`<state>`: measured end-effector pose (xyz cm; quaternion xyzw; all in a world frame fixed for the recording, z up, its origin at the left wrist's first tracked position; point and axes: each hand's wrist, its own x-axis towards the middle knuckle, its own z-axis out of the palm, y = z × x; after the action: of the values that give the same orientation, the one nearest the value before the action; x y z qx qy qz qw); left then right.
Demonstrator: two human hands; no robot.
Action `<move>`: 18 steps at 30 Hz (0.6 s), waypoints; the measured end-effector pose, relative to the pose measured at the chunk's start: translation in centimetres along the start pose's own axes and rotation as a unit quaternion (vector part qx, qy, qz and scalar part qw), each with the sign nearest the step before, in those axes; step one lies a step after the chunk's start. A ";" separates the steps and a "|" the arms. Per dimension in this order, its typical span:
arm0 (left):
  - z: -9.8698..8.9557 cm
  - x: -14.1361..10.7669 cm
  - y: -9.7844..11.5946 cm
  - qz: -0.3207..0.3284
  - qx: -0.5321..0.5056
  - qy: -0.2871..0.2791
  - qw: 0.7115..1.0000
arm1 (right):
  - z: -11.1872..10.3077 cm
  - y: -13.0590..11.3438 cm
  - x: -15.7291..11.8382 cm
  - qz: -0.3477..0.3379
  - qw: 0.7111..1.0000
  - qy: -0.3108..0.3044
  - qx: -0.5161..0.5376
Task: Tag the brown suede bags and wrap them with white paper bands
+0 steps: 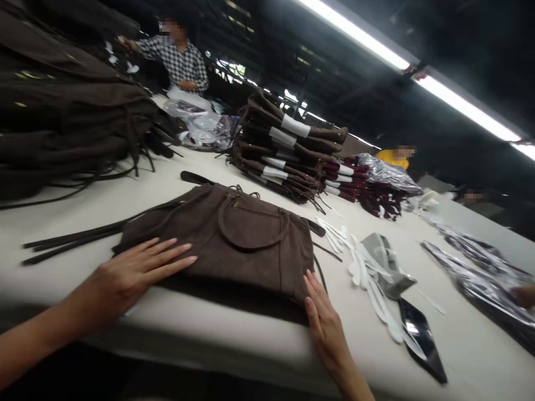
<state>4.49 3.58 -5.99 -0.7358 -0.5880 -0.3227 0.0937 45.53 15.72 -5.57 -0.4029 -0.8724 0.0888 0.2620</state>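
Note:
A dark brown bag (259,267) lies flat at the front edge of the pale table (234,328), its curved handle resting on its upper face and its long straps trailing out to the left. My left hand (129,275) is spread over the bag's lower left corner, palm down, with the fingers stretched out and gripping nothing. At the bag's right side, my right hand (324,317) rests its extended fingertips against the edge, the thumb a little apart. The underside of the bag is hidden.
Brown bags are heaped at left (62,111). Behind stand a stack of brown bags with white bands (288,145) and maroon ones (346,178). To the right are white strips (376,295), a grey tape dispenser (387,264), a phone (422,340) and plastic-wrapped items (485,278). People work beyond.

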 end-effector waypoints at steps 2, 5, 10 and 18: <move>-0.9 0.3 0.2 0.048 0.050 -0.033 0.997 | -0.3 0.4 0.1 -0.028 0.998 0.005 -0.054; -1.6 0.3 -0.1 0.078 0.106 -0.061 0.989 | -2.7 -1.0 1.8 -0.113 0.982 0.059 -0.140; -1.9 0.1 -0.1 0.086 0.140 -0.067 0.984 | -4.0 -6.5 4.9 -0.256 0.952 0.064 -0.156; -1.9 0.5 0.0 0.072 0.164 -0.059 0.982 | 1.3 -8.1 3.2 -0.221 0.964 -0.068 -0.134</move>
<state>3.81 3.01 -4.23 -0.7685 -0.5831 -0.1700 0.2015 37.82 12.86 -2.49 -0.2244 -0.9595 -0.0614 0.1589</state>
